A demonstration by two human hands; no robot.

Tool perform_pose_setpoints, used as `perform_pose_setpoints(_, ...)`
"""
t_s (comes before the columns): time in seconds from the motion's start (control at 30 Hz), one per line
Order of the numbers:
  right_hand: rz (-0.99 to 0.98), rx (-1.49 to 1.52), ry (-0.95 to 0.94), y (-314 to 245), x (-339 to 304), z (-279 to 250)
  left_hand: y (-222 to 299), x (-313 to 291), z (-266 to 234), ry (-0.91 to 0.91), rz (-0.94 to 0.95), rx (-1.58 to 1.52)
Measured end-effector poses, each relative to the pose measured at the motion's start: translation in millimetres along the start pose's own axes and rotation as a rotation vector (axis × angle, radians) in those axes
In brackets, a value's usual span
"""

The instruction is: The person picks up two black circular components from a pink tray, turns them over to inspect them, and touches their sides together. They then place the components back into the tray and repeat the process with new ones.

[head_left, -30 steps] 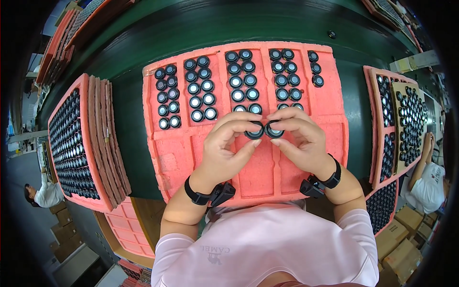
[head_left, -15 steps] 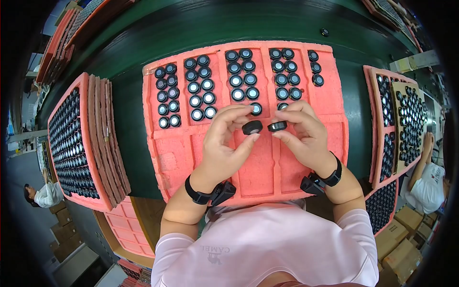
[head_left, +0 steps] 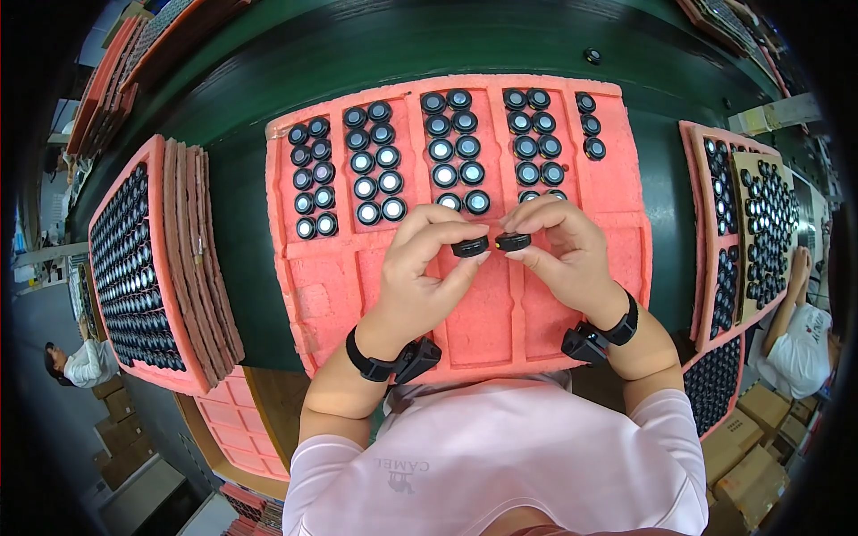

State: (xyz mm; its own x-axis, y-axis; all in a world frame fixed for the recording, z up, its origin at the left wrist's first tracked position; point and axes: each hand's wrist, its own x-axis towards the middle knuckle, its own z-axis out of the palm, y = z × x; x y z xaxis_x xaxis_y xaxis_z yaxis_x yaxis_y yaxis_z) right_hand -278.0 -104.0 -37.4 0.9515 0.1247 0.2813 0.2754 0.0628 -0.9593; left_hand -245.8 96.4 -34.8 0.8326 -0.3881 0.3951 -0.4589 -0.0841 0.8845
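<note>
My left hand (head_left: 418,263) pinches a small black round part (head_left: 469,247) between thumb and fingers, held on edge. Close beside it, a small gap away, a second black round part (head_left: 513,241) is gripped by the fingertips of my right hand (head_left: 570,248). Both hands hover over the pink foam tray (head_left: 313,295), around its middle. In the tray's far compartments stand paired columns of similar black parts (head_left: 388,158) with pale round centres; the far-right compartment has just three (head_left: 593,148). My fingers partly hide the nearest ones.
The tray lies on a green surface (head_left: 357,54), where two loose black parts (head_left: 593,56) sit farther back. Stacked pink trays of parts stand to the left (head_left: 170,268) and right (head_left: 706,223). A co-worker (head_left: 800,344) is at far right, another person (head_left: 85,362) at far left.
Both held parts have been turned in my fingers, and the right one has shifted slightly left. The loose part at the back has slid left; another has come into view behind it.
</note>
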Motion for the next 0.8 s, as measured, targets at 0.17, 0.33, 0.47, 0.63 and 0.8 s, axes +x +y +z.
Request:
perform_pose_setpoints(0.17,-0.004,-0.096,-0.025,1,-1,-4,4,3,0,0.002,0.017,0.041)
perform_pose_setpoints(0.33,-0.027,-0.178,-0.038,-2,-1,-10,2,4,1,-0.021,0.011,0.029)
perform_pose_setpoints(0.47,0.009,-0.274,0.000,-16,7,-23,0,1,-1,-0.037,-0.013,0.006)
perform_pose_setpoints(0.63,0.242,-0.480,0.217,-31,14,-70,-4,-1,1,-0.031,-0.042,-0.022)
perform_pose_setpoints(0.8,0.399,-0.571,0.277,-24,11,-108,-2,1,3,-0.031,-0.075,-0.079)
